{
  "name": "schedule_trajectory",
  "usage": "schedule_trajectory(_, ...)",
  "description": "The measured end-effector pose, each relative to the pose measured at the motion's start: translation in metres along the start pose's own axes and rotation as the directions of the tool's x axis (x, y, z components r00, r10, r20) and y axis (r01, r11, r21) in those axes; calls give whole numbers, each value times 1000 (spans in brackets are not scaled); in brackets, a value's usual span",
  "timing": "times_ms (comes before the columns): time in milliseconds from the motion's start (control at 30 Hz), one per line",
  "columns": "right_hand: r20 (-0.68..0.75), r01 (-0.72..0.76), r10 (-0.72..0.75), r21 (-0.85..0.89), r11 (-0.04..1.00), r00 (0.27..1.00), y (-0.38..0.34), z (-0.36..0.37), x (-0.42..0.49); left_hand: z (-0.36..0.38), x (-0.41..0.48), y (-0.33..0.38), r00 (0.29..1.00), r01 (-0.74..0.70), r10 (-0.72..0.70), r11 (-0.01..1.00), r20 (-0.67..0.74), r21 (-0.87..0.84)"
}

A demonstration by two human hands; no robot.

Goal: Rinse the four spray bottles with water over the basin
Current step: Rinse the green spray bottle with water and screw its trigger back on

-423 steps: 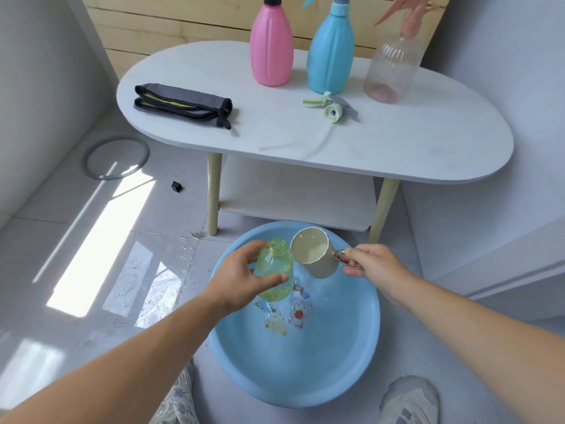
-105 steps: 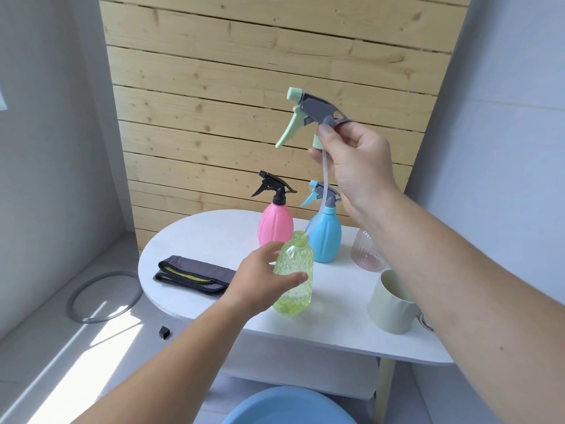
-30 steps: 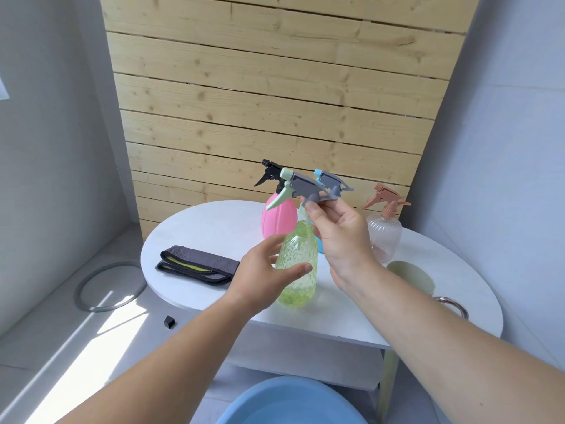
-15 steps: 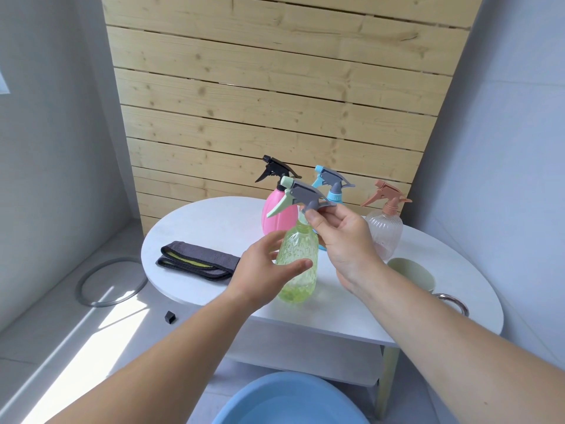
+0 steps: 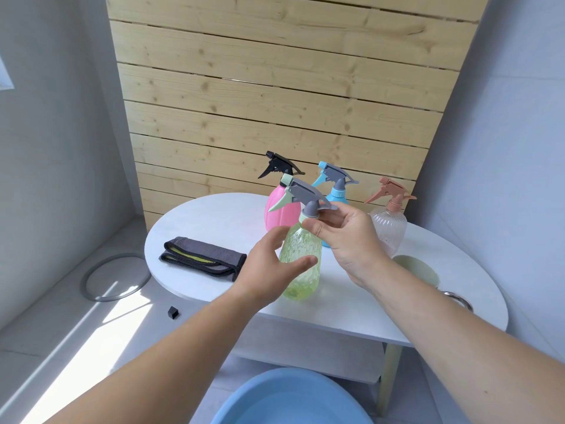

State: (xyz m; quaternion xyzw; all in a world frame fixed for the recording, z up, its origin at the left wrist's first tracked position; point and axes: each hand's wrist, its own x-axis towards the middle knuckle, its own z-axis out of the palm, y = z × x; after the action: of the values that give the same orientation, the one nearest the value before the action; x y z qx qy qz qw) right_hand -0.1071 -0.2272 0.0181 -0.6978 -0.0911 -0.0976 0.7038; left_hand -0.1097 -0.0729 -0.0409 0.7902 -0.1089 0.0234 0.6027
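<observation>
Filling the view at 12 o'clock, a wall of pale planks is seen behind a white oval table. A blue basin is set on the floor at 6 o'clock, below the table's near edge. Near the table's middle a green bottle is stood upright; its body is grasped by the left grip, thumb in front. Its spray head is seated at the neck, and the collar is pinched by the right grip. From the green bottle, a pink bottle is placed at 12 o'clock, a blue bottle at 1 o'clock and a clear bottle at 2 o'clock, all capped. A folded grey cloth is laid at 9 o'clock, a pale cup at 3 o'clock. On the floor at 9 o'clock a grey ring and a small black piece are seen.
</observation>
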Motion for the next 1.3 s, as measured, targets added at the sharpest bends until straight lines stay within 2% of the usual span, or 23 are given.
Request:
schedule_trajectory(100, -4, -8, 8, 15, 1000, 1000, 2, 1, 1, -2, 0, 2, 997, 48, -46, 998, 67, -39)
schedule_trajectory(167, -10, -13, 13, 17, 1000, 1000, 3, 1, 1, -2, 2, 1, 997, 27, -27, 1000, 71, -1)
schedule_trajectory(333, -33, -23, 24, 24, 999, 999, 5, 0, 3, 5, 5, -2, 999, 4, -2, 998, -33, 66)
schedule_trajectory(500, -41, -20, 22, 55, 998, 999, 4, 0, 2, 6, 7, 3, 994, 36, -35, 999, 104, -11)
schedule_trajectory(700, -73, -23, 27, 62, 998, 997, 5, -2, 1, 10, 10, 1, 1000, -5, 6, 998, -12, 61)
schedule_trajectory(800, -64, -25, 31, 82, 996, 998, 5, -2, 0, 10, 9, 3, 997, 11, -11, 1000, 73, -1)
schedule_trajectory(900, -66, -22, 27, 76, 997, 997, 6, -2, 0, 5, 10, 4, 992, -1, -6, 999, 127, 52)
schedule_trajectory(1033, -94, -6, 8, 22, 1000, 995, 7, -4, 0, 9, 8, 2, 1000, -26, 28, 993, -13, 115)
schedule_trajectory(1100, -106, -3, 4, 10, 1000, 994, 8, -4, -1, 15, 6, 2, 999, -35, 36, 995, -11, 97)
schedule_trajectory(1200, -112, -4, 6, 17, 1000, 994, 9, -5, -1, 15, 6, 6, 995, -27, 22, 998, 102, 51)
schedule_trajectory(1300, -134, 4, -5, -4, 1000, 991, 11, -6, 0, 14, 9, 4, 999, -45, 42, 995, 35, 94)
